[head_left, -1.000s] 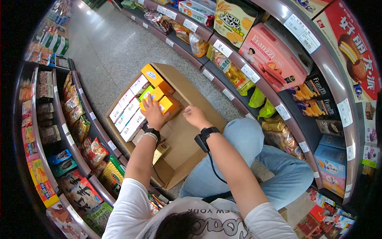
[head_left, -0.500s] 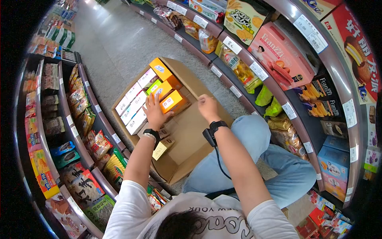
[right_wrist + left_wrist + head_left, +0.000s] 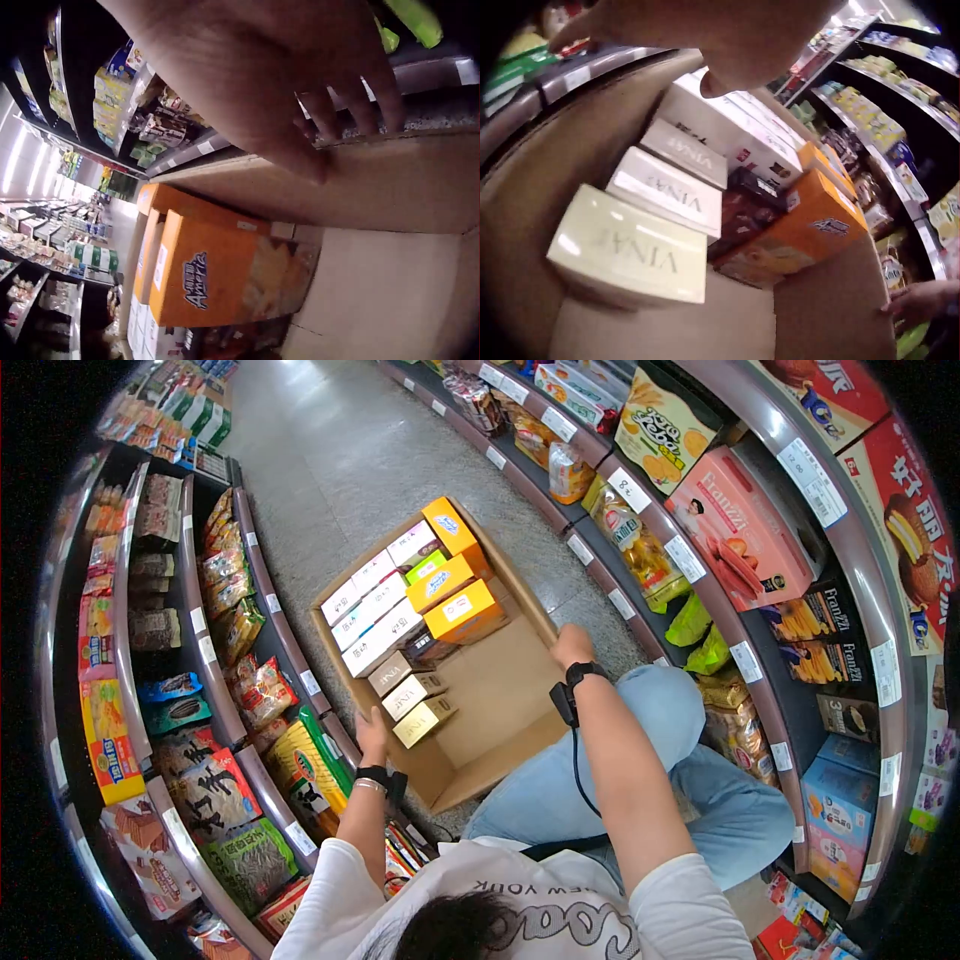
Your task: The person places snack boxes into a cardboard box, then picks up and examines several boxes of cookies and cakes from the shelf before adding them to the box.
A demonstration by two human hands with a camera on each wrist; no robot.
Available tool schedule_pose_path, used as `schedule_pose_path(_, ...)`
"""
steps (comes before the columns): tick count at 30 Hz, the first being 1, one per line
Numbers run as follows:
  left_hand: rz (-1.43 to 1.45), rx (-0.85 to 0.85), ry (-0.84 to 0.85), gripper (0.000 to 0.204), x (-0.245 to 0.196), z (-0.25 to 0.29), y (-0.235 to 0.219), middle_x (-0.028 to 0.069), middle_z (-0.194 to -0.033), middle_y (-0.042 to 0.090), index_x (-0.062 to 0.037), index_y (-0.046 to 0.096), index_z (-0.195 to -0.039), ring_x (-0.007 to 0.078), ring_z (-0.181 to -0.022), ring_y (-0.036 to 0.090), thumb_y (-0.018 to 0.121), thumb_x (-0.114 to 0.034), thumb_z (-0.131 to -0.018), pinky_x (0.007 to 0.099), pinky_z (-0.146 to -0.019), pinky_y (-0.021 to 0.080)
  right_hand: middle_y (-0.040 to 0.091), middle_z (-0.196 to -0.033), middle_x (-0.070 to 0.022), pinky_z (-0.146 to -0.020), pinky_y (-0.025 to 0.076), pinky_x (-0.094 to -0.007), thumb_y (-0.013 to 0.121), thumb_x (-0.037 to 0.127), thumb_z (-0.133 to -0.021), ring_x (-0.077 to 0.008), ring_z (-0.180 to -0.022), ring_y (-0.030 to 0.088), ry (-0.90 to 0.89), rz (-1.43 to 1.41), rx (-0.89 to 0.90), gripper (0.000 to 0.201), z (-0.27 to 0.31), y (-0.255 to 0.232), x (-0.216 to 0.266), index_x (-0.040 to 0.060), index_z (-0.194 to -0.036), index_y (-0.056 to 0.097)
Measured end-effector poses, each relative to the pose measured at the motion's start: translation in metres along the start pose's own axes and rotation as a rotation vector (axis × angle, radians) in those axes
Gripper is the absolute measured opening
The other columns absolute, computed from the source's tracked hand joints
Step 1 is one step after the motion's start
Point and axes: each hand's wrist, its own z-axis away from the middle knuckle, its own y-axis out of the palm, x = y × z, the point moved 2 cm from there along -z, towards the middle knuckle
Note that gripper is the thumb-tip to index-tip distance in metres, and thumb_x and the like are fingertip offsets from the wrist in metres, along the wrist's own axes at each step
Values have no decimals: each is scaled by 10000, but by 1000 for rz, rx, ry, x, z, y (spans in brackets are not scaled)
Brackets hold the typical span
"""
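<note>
The cardboard box sits between the left hand and the right hand, each gripping an opposite wall, with orange cartons toward its far end, white cartons and VINA-marked cartons along its left; balanced, level handling appears advisable lest the cartons topple inside.

Orange box: "Ameria"; cream box: "VINA"; pink carton: "Franzzi"; shelf label: "12.00"; white T-shirt: "NEW".
</note>
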Motion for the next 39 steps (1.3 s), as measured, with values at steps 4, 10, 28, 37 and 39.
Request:
schedule_pose_path(4,23,68,-31,573,-36,13,-9,236,-1168,581,23,473,-1229,387,-1096,550,601,-388,-852,419,-924,425,635,-1038,-232,-823,507,-445,635,86,-745,-378,-976,615,41,-4,-37,234,15,-12,9,2,-960,674)
schedule_pose_path(10,-41,113,-143,671,-29,7,-7,256,-1136,589,23,477,-1200,386,-1086,559,686,-445,-767,414,-928,430,622,-1088,-214,-845,504,-452,623,92,-767,-376,-1026,595,3,58,-51,267,12,-4,-3,23,-1023,656)
schedule_pose_path(28,-446,-44,188,606,-115,45,12,226,-1325,446,-56,516,-1218,409,-1165,475,706,-356,-726,420,-993,369,633,-1087,-188,-862,495,-460,592,159,-783,-355,-1036,600,138,14,-30,260,31,-26,-18,82,-1018,673)
schedule_pose_path(37,180,459,107,341,-117,0,122,170,-994,668,-22,630,-1078,261,-932,642,617,-203,-789,342,-829,488,671,-966,-148,-833,494,-400,605,204,-771,-322,-950,628,-41,-319,-187,200,39,-29,-6,97,-923,679)
schedule_pose_path(39,117,419,118,321,-128,10,100,162,-921,679,-8,641,-991,275,-879,653,659,-234,-763,358,-806,495,671,-957,-151,-821,497,-398,597,197,-779,-326,-933,631,-79,-333,-200,195,35,-26,-10,92,-923,677)
